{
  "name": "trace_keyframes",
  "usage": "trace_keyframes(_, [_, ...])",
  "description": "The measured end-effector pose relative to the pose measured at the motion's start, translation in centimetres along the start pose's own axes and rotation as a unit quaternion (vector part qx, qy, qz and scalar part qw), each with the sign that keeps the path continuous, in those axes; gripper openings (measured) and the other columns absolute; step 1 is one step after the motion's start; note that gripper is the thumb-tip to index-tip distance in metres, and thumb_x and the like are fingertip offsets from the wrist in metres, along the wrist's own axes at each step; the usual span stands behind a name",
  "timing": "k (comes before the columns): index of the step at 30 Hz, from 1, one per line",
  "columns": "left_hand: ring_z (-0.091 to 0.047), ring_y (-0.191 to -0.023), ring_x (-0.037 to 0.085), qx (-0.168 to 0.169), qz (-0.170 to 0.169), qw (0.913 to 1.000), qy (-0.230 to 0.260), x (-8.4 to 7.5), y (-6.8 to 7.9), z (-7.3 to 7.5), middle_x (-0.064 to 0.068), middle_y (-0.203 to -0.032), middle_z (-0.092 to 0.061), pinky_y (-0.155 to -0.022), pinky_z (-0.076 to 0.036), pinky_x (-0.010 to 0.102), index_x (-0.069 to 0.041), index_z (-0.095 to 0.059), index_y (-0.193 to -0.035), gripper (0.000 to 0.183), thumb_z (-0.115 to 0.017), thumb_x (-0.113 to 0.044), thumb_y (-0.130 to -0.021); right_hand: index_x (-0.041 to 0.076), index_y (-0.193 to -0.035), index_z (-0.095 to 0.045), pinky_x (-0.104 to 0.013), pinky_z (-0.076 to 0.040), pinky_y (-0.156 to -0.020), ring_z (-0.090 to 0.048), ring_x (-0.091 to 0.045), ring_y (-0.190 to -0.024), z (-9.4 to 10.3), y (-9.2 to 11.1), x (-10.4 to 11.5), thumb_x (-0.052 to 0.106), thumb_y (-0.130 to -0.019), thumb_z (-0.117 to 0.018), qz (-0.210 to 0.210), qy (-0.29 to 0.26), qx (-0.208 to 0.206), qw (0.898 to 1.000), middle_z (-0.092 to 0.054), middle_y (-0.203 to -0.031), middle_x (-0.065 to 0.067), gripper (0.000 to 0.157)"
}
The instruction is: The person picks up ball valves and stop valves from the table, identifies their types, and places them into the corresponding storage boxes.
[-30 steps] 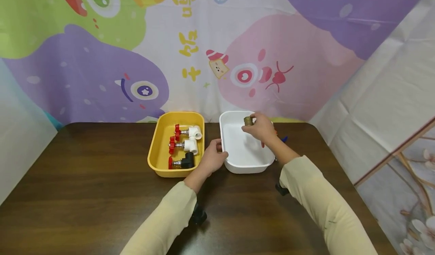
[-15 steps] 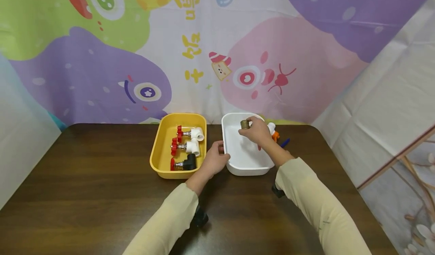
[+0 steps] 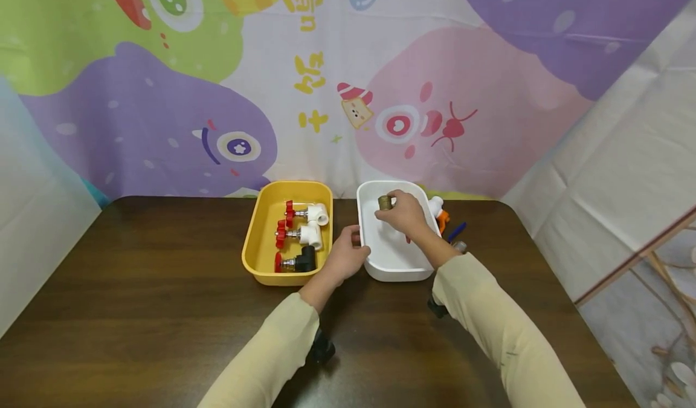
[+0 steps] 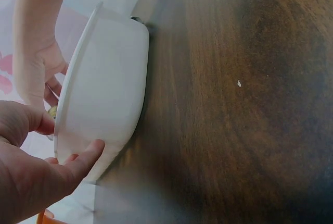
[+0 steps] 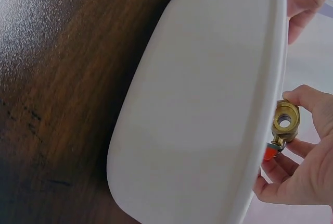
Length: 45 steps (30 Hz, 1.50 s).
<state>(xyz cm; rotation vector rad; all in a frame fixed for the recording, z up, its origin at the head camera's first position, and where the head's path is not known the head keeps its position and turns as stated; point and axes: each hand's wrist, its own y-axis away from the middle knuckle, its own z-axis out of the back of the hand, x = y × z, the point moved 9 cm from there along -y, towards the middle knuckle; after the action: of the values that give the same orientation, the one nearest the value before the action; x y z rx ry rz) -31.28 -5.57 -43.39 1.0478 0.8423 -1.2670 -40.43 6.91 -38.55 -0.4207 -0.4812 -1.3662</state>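
My right hand [image 3: 405, 216] is over the white tray [image 3: 399, 273], pinching a brass ball valve [image 3: 385, 202] between thumb and fingers. In the right wrist view the round brass opening [image 5: 285, 120] faces the camera, and a bit of its red handle [image 5: 270, 151] shows. At the white tray's left side, my left hand [image 3: 348, 254] grips the rim. From the left wrist, one finger [image 4: 86, 162] lies along the tray's outer wall, with the rim between it and another digit. Part of the brass valve is hidden behind the rim in both wrist views.
A yellow tray [image 3: 249, 248] stands to the left, holding two white valves [image 3: 311, 234] and a black valve [image 3: 306, 259] with red handles. Right of the white tray lie a white fitting with an orange handle [image 3: 443, 217] and a blue-handled valve [image 3: 458, 231], partly behind my arm.
My right hand has moved a little left over the white tray with the brass ball valve, uncovering the fittings on the right. The left hand stays at the rim; the head view shifts slightly.
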Motion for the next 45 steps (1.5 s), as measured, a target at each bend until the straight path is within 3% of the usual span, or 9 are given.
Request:
trace_keyframes(27, [-0.059, -0.107, 0.029, -0.002, -0.011, 0.9999, 0.005, -0.5, 0.1, 0.1, 0.019, -0.124, -0.053, -0.084, -0.054, 0.036, 0.001, -0.033, -0.139, 0.055, -0.055, -0.009, -0.089, 0.005, -0.130, -0.051, -0.036, -0.051, -0.080, -0.058, -0.028, -0.095, -2.9, -0.9, -0.1, 0.033, -0.077, -0.069, -0.017, 0.000, 0.013, 1.000, -0.061, -0.114, -0.015, 0.063])
trace_keyframes(45, [-0.059, -0.108, 0.030, -0.005, -0.010, 0.9999, 0.009, -0.5, 0.5, 0.2, 0.021, -0.125, -0.053, -0.085, -0.053, 0.036, 0.001, -0.034, -0.139, 0.055, -0.055, -0.007, -0.089, 0.000, -0.127, -0.052, -0.039, -0.048, -0.087, -0.058, -0.030, -0.098, -4.4, -0.7, -0.1, 0.030, -0.076, -0.069, -0.016, 0.000, 0.018, 1.000, -0.062, -0.116, -0.018, 0.061])
